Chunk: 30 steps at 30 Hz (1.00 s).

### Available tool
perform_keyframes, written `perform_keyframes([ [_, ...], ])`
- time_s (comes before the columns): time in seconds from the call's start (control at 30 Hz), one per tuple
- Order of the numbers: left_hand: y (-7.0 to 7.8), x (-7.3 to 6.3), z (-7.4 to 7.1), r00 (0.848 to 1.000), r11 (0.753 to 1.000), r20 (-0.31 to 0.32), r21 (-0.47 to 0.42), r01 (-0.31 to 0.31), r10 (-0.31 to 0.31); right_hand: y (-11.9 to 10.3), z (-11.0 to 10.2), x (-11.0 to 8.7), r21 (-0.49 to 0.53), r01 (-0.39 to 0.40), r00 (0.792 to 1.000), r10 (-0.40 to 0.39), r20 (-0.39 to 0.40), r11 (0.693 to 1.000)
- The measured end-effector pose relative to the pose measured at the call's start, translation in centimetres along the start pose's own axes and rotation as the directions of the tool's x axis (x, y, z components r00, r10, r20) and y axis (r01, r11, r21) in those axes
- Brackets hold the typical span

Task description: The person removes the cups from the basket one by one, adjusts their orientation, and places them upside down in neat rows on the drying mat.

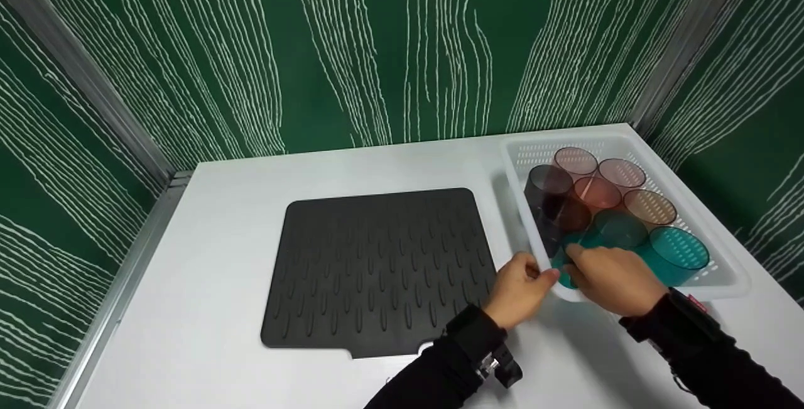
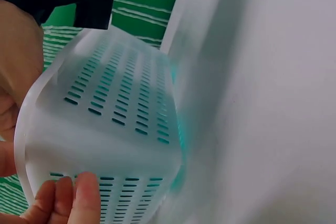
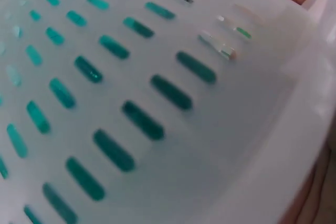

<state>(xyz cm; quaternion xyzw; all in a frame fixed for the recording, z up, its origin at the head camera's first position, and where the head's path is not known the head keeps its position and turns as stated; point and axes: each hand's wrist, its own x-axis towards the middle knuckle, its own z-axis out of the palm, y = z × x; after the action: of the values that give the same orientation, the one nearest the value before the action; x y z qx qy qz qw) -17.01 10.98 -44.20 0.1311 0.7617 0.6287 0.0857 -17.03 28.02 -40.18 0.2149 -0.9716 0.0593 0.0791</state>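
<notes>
A white slotted plastic basket (image 1: 532,223) holds several see-through tumblers. My left hand (image 1: 520,289) grips its rim near the front left corner, with fingertips (image 2: 86,198) against the outer wall (image 2: 121,103) in the left wrist view. Over the front rim reaches my right hand (image 1: 619,280), its thumb and fingers pinching a teal tumbler (image 1: 566,278) in that same corner. Most of this tumbler is covered by the hand. Close by on the right stands another teal tumbler (image 1: 678,249). In the right wrist view the basket wall (image 3: 241,145) hides most of the hand, and teal shows through the slots.
Pinkish tumblers (image 1: 622,171), dark grey ones (image 1: 550,179) and a brownish one (image 1: 650,207) fill the rest of the basket. Left of it, a black ridged mat (image 1: 377,264) lies on the white table (image 1: 207,258). Green panels (image 1: 433,51) surround the table.
</notes>
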Motion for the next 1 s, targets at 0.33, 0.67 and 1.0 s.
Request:
perform_keyframes([
  [0.33,0.3,0.3,0.8,0.997,0.964,0.036,-0.256,0.074,-0.068,-0.4,-1.8,-0.3,-0.002,-0.057,0.994,0.057,-0.093,0.998],
  [0.67,0.5,0.1,0.8,0.994,0.953,0.022,-0.284,0.11,-0.108,-0.6,-5.4,-0.2,0.048,-0.028,0.977,0.037,-0.209,0.998],
  [1.0,0.5,-0.1,0.1,0.993,0.943,0.053,-0.311,0.118,-0.107,-2.0,-7.3,0.3,0.154,0.039,0.918,0.025,-0.395,0.987],
])
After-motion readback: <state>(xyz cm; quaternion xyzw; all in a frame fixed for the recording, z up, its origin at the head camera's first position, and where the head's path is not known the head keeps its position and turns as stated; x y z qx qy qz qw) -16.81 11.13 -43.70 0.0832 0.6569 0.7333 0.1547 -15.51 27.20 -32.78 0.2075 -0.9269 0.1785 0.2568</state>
